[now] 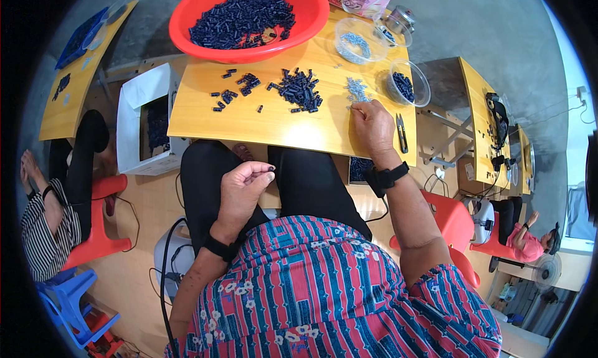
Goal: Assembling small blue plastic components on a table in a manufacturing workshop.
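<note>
Above my lap my left hand (243, 190) pinches a small black plastic piece (272, 169) between thumb and fingertips. My right hand (372, 125) rests at the table (249, 126), its fingertips pressed together at the near edge of a pile of tiny silver metal parts (357, 88). What those fingertips hold, if anything, is hidden. A heap of short black cylindrical parts (299, 90) lies left of the silver pile, and small groups of similar black pieces (228, 96) are further left. Beside my right hand lie black thread snips (402, 132).
A big red basin (314, 22) full of black parts stands at the back. Clear plastic tubs (421, 87) of black and silver parts are at the right, near a metal pot (402, 17). A white box (138, 124) sits left of the table. Other people sit at tables on both sides.
</note>
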Motion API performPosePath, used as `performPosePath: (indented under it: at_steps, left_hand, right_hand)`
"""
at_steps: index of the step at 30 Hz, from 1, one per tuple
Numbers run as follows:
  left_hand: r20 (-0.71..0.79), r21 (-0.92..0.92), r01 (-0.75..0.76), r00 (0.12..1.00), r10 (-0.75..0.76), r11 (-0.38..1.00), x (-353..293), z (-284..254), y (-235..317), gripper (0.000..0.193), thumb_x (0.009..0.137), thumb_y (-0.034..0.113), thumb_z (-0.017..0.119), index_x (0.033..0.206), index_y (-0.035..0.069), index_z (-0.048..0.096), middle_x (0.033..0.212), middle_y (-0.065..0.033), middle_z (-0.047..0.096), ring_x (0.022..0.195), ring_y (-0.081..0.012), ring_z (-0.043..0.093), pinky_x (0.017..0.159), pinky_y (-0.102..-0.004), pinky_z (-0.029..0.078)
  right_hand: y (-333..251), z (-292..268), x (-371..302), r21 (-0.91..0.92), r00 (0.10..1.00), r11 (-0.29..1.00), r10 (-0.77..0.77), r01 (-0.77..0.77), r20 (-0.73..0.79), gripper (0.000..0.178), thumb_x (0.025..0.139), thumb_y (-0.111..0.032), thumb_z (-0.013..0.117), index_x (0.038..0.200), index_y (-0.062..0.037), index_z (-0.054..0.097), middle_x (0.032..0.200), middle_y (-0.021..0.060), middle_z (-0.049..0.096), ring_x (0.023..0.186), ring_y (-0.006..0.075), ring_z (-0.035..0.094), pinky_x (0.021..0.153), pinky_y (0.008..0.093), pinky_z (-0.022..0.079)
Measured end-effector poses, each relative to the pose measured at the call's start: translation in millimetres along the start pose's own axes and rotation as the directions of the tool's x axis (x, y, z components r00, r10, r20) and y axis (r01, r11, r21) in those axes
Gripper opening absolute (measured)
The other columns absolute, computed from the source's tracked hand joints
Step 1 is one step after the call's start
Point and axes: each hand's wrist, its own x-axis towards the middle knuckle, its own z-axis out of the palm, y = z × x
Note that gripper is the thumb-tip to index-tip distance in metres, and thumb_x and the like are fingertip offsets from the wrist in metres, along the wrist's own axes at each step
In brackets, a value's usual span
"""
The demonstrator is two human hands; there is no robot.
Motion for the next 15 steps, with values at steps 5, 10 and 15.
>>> performPosePath:
  at_steps: [5, 10, 15]
  left_hand:
    - [0.004, -0.012, -0.01, 1.0, 0.01, 1.0, -0.7, -0.3, 1.0, 0.014, 0.086, 0.003, 0.067, 0.099, -0.001, 0.069, 0.086, -0.0014, 0.068, 0.076, -0.004, 0.059, 0.071, -0.0191, 0.049]
    - [0.001, -0.011, -0.003, 1.0, 0.003, 1.0, -1.2, 0.8, 2.7, 0.014, 0.086, 0.003, 0.067, 0.099, -0.001, 0.069, 0.086, -0.0013, 0.068, 0.076, -0.0042, 0.059, 0.071, -0.0192, 0.049]
    - [0.012, -0.024, -0.024, 1.0, 0.024, 0.999, -1.4, 1.3, 1.4, 0.013, 0.086, 0.002, 0.067, 0.098, -0.001, 0.069, 0.086, -0.0013, 0.068, 0.077, -0.0044, 0.059, 0.072, -0.0195, 0.049]
  right_hand:
    - [-3.6, -3.3, -0.8, 0.004, 0.998, 1.0, 0.003, -0.003, 0.056, 0.019, 0.087, -0.022, 0.052, 0.082, -0.0095, 0.065, 0.09, 0.0198, 0.06, 0.081, 0.0401, 0.061, 0.072, 0.0484, 0.048]
    - [-3.2, 1.5, -2.3, -0.119, 0.996, 0.99, -0.083, 0.079, -0.032, 0.006, 0.083, -0.011, 0.063, 0.085, -0.0095, 0.068, 0.083, 0.0118, 0.064, 0.074, 0.0332, 0.063, 0.066, 0.0414, 0.051]
    - [7.9, 3.5, -6.0, -0.128, 0.989, 0.983, -0.14, 0.134, -0.038, 0.006, 0.083, -0.011, 0.062, 0.086, -0.0083, 0.067, 0.086, 0.014, 0.064, 0.077, 0.0354, 0.063, 0.067, 0.0424, 0.051]
